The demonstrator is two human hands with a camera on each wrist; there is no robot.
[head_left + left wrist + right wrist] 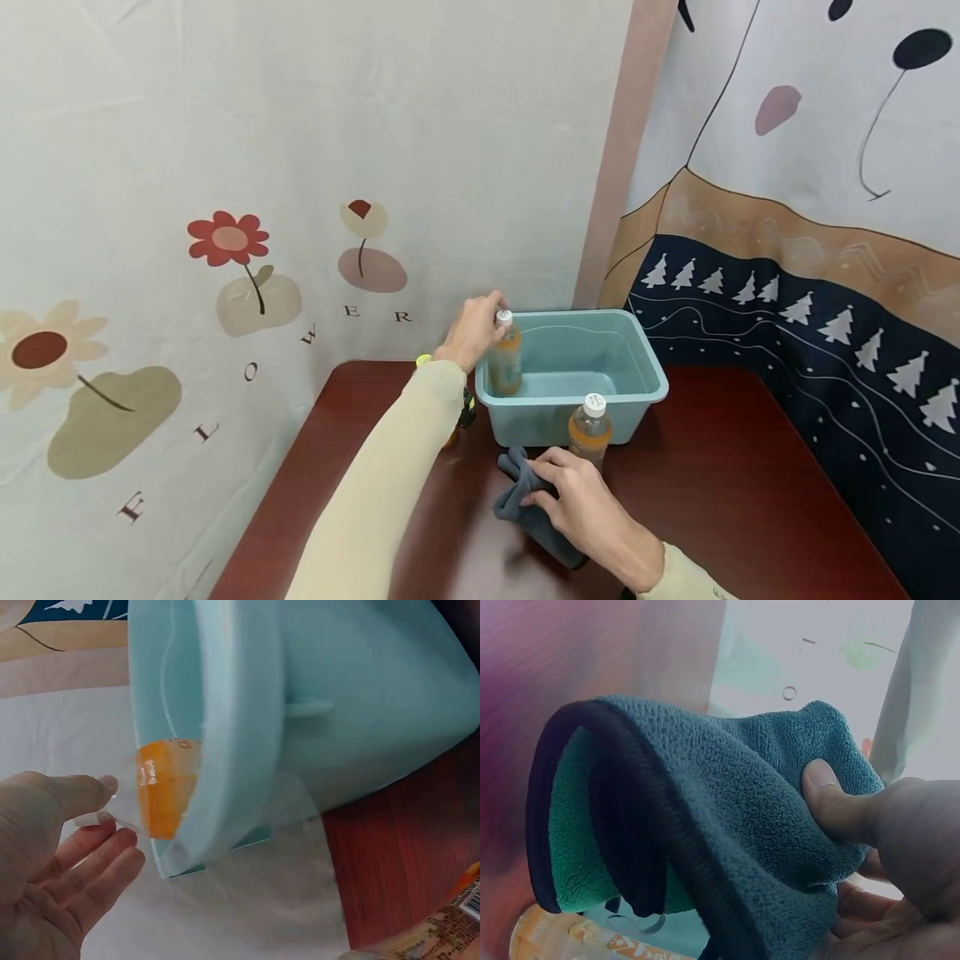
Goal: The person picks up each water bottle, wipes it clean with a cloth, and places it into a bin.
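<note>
My left hand pinches the white cap of a clear plastic bottle with an orange label. That bottle stands inside the left end of a light blue plastic bin; the left wrist view shows its orange label just past the bin's rim. With thumb and fingers my right hand grips a folded grey-blue cloth above the table. Its dark edging and green underside show in the right wrist view. A second white-capped bottle stands in front of the bin, partly behind my right hand.
Beneath everything lies a dark red wooden table. Left of the bin, a yellow-topped item and a black item are mostly hidden by my left arm. A printed curtain hangs behind the table.
</note>
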